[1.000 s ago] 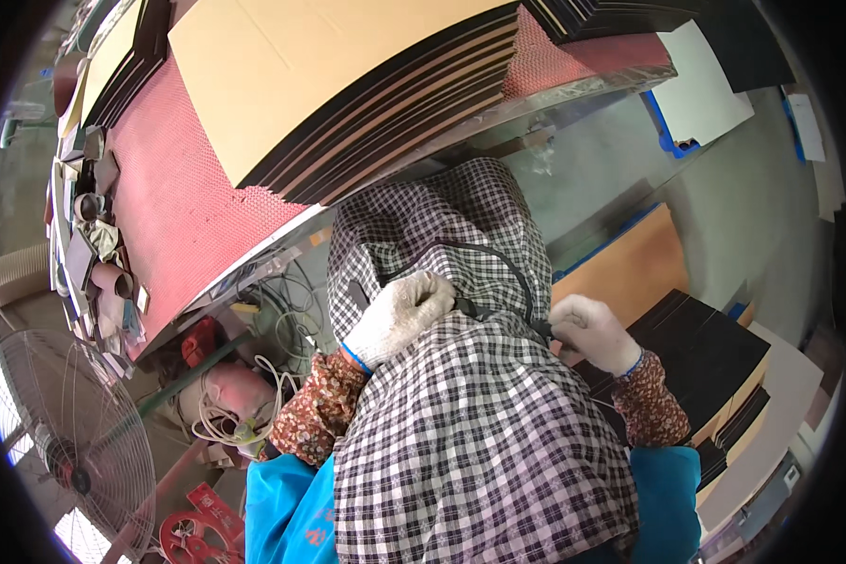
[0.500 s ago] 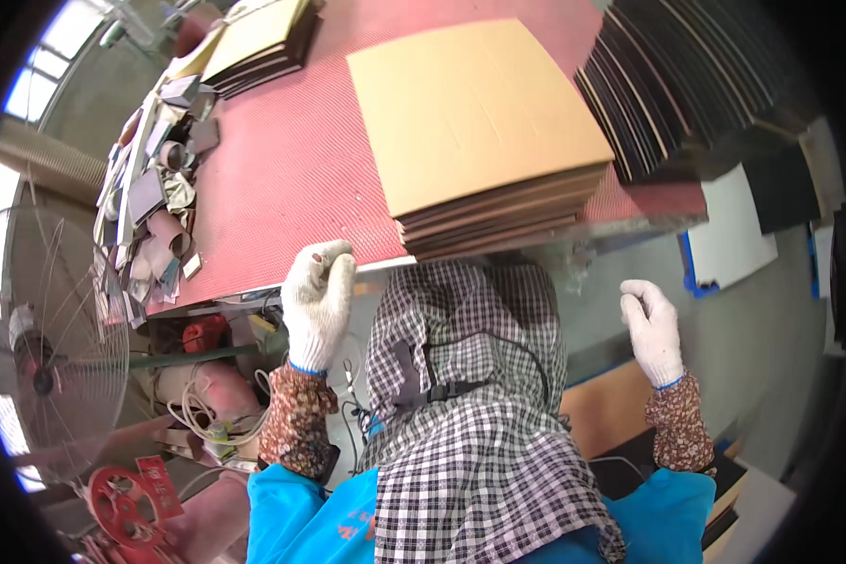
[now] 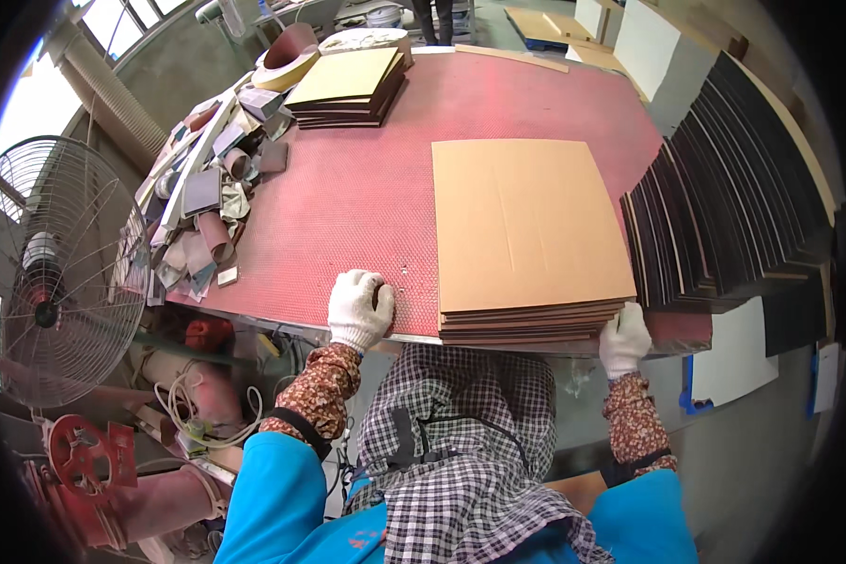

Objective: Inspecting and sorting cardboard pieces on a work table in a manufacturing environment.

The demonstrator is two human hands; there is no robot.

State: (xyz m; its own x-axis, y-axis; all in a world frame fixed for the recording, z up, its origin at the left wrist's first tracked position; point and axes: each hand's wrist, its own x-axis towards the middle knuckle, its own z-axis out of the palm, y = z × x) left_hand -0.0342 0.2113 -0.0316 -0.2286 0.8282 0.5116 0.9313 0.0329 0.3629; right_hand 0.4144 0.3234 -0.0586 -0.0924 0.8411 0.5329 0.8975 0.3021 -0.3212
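A stack of square boards (image 3: 531, 226), tan on top with brown edges below, lies at the table's near edge. My left hand (image 3: 360, 308), in a white knitted glove, rests on the red table (image 3: 348, 216) left of the stack. Its fingers are curled in and nothing shows in them. My right hand (image 3: 625, 340), gloved alike, is closed at the stack's near right corner. The fingertips there are partly hidden, so how many boards they touch I cannot tell.
A long row of dark boards (image 3: 724, 207) stands on edge at the right. Sandpaper scraps and rolls (image 3: 207, 202) crowd the table's left side, near a smaller board stack (image 3: 348, 85). A wire-caged fan (image 3: 61, 273) and red handwheel (image 3: 80, 454) are at left. Someone's legs (image 3: 432, 21) show far back.
My view has tilted up, showing more of the table's far side. The left hand has come onto the table's edge. My right hand has moved from open space to the stack's corner.
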